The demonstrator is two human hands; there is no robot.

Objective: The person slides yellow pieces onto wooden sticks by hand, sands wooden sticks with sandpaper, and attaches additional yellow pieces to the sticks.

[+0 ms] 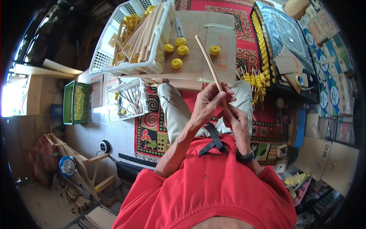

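Note:
A slim, pale wooden stick [208, 60] slants up and away from me over my lap. My left hand [209, 102] closes around its lower part, thumb pressed against the wood. Just below, my right hand [237, 121], with a dark watch at the wrist, grips the stick's near end, which its fingers hide. Beyond the stick's far half lies a yellow knob with a hole [214, 50] on a cardboard-topped surface [194, 28]. Several more such knobs, one of them a yellow knob [176, 63], sit to its left beside a grey tool [178, 27].
A white plastic crate [162, 57] at the far left holds wooden sticks and yellow pieces. Below it are a smaller white basket [143, 97] and a green crate [65, 103]. Yellow pieces on sticks [256, 84] lie right of my knee. A patterned red rug [150, 133] covers the floor.

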